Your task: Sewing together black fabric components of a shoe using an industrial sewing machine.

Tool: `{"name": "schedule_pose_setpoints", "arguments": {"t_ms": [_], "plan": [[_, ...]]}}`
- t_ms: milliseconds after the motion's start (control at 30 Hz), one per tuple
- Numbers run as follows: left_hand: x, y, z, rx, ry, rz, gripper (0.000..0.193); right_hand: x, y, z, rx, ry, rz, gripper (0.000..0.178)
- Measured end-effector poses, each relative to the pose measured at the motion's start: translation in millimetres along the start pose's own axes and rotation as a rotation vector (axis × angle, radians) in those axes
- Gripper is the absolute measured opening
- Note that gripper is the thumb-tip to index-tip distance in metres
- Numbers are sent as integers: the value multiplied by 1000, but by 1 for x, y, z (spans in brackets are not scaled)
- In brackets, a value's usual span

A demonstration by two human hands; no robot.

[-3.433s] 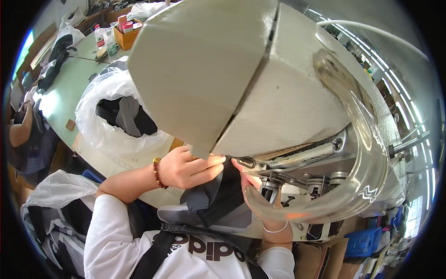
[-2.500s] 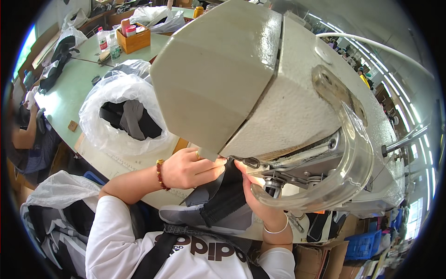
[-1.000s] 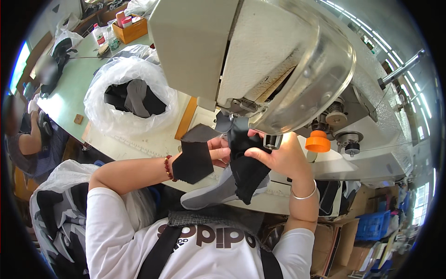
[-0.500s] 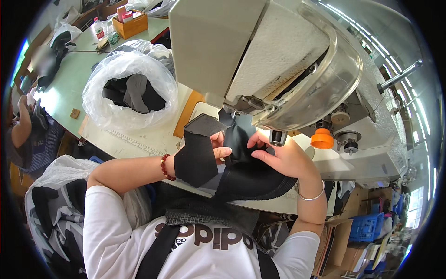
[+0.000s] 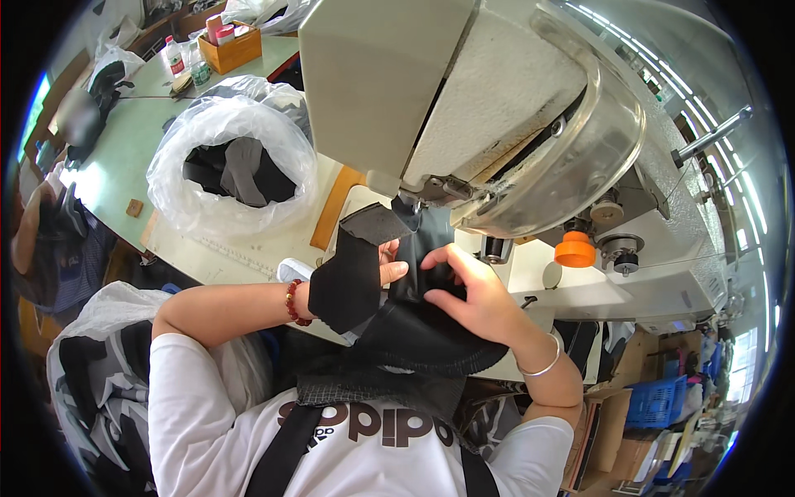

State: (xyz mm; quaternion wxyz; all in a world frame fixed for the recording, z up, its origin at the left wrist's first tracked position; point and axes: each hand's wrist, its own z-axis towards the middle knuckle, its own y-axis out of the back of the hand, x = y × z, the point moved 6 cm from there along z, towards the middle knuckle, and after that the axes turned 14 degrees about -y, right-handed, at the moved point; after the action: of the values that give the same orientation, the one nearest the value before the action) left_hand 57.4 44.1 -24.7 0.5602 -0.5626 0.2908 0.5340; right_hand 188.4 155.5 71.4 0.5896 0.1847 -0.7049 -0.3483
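Note:
A black fabric piece (image 5: 414,335) with a stitched, gathered edge runs from under the needle area of a large sewing machine (image 5: 505,108) toward my lap. My left hand (image 5: 392,272) is closed on the black work; its thumb shows, while most fingers are hidden behind a black panel (image 5: 344,282) with a grey end flap (image 5: 377,222). This panel hangs over my left wrist, beside a red bead bracelet. My right hand (image 5: 472,290) grips the black piece from the right, thumb and bent fingers at its smooth upper part. The needle tip is hard to make out.
On the left of the worktop stands a white plastic bag (image 5: 232,215) with dark pieces inside. An orange knob (image 5: 574,248) sits at the machine's right. Another filled bag (image 5: 108,381) is by my left elbow. A person (image 5: 62,232) sits at far left.
My right hand has moved left and toward me, bringing the gathered edge with it. The black panel at my left wrist has shifted slightly right. A whitish piece now shows beside that wrist.

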Motion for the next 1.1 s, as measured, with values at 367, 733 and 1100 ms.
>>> {"name": "schedule_pose_setpoints", "arguments": {"t_ms": [367,733,1100], "plan": [[-40,16,-8,-69,-250,330,27,-27,-7,10,196,-191,153,24],[-116,58,-5,148,-62,1144,28,-28,-4,12,235,-190,80,25],[-49,9,-61,45,-161,818,14,-29,-6,14,289,-240,72,25]]}}
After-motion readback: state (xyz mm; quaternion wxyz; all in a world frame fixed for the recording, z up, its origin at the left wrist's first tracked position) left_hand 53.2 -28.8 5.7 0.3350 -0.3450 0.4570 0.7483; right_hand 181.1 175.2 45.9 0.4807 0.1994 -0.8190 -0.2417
